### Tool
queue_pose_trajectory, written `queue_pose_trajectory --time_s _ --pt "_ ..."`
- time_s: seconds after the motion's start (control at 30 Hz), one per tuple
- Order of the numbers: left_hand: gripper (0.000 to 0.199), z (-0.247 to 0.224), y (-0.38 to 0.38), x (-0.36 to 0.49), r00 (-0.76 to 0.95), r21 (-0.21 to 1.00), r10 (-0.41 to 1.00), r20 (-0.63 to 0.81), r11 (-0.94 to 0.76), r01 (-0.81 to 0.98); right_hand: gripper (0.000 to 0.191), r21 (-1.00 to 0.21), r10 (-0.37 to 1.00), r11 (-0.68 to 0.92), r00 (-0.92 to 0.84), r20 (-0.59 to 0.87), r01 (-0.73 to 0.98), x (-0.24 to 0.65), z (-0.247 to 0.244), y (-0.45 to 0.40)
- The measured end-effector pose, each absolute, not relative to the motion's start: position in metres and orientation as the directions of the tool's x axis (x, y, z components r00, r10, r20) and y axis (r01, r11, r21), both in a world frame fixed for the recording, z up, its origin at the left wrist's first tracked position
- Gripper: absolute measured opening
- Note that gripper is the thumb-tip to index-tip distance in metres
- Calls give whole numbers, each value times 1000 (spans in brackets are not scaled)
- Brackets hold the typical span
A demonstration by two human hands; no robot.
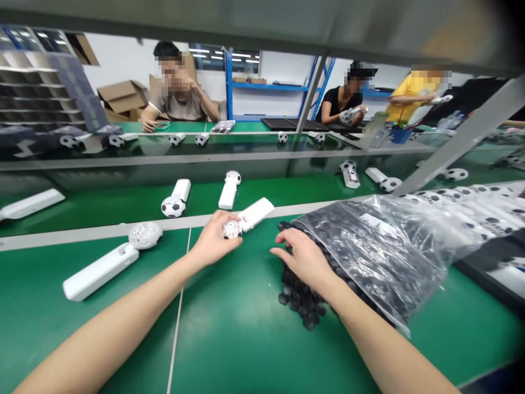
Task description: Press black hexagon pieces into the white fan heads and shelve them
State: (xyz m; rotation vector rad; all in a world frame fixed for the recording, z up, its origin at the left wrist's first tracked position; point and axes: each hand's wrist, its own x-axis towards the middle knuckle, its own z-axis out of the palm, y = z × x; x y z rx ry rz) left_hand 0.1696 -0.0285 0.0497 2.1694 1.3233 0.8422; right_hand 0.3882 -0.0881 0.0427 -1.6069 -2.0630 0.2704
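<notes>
My left hand (pixel 217 236) is closed around the round head of a white handheld fan (pixel 256 213). Its football-patterned grille shows between thumb and fingers, and the handle points away to the upper right. Over the edge of a heap of small black plastic pieces (pixel 305 306) hovers my right hand (pixel 301 254), thumb and fingers apart, with nothing visible between them. Those pieces spill from a clear plastic bag (pixel 369 257) lying to its right. Another white fan (pixel 102 271) lies on the green table left of my left hand.
Past a pale rail, more football-headed fans (pixel 174 205) lie on a green belt (pixel 205 191). Fans in rows (pixel 471 202) lie at the right beside a black tray (pixel 488 273). A slanted metal post (pixel 463 134) stands at right. Several people sit or stand across the line.
</notes>
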Motion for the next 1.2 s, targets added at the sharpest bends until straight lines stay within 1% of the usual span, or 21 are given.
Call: queue_pose_trajectory --time_s 0.1,0.2,0.27,0.37,0.43,0.47,0.5,0.57,0.6,0.63,0.67,0.77,0.9,0.93,1.0,1.07,1.1,1.13,1.2 --pt "39 53 23 161 201 592 921 333 -370 716 14 -266 972 154 -98 213 952 403 42 -88" --pt "52 50 56 148 167 551 928 332 -334 765 21 -86 987 59 -46 152 995 410 40 -88" --pt "61 48 58 133 163 524 927 337 -328 786 21 -21 995 41 -39 91 999 411 39 -87" --pt "67 50 34 95 133 456 912 387 -315 832 17 -6 999 40 -40 0 999 410 41 -86" --pt "71 53 13 61 114 307 896 429 -264 915 19 -13 998 35 -35 -45 999 408 43 -85" --pt "75 55 3 44 94 260 912 399 -210 942 19 -15 998 30 -30 -59 999 408 44 -85" --pt "78 56 -5 29 63 249 941 332 -152 956 19 -19 997 26 -27 -67 999 407 45 -84" --pt "77 55 -19 7 18 295 994 107 -49 954 18 -28 997 24 -26 -67 999 408 46 -83" --pt "75 54 -24 3 19 316 1000 25 -25 948 18 -37 998 23 -25 -65 999 409 45 -82" --pt "73 51 -29 4 41 333 999 -28 -29 942 17 -48 998 24 -27 -63 999 410 44 -81" --pt "71 49 -33 10 78 348 996 -48 -56 936 15 -59 998 23 -27 -64 998 412 43 -80" --pt "72 42 -44 50 213 398 976 -35 -182 899 10 -97 998 27 -33 -59 995 417 40 -78" --pt "79 41 -58 116 336 490 942 -3 -292 822 8 -149 996 74 -80 -33 986 416 42 -80" --pt "82 43 -60 127 394 517 919 -16 -330 790 9 -180 994 99 -104 -19 979 415 44 -80" --pt "90 47 -63 141 536 556 842 -67 -415 720 14 -278 986 168 -164 36 946 412 46 -81" --pt "94 51 -62 143 652 556 745 -139 -486 675 19 -384 970 243 -217 111 891 410 48 -82" --pt "94 53 -60 142 684 539 710 -170 -514 667 20 -426 961 275 -235 145 862 410 48 -83" --pt "91 53 -59 141 695 512 695 -186 -535 672 19 -460 955 295 -245 167 837 409 49 -83" --pt "87 52 -58 142 667 444 723 -177 -546 710 16 -542 953 302 -247 174 784 407 49 -85"
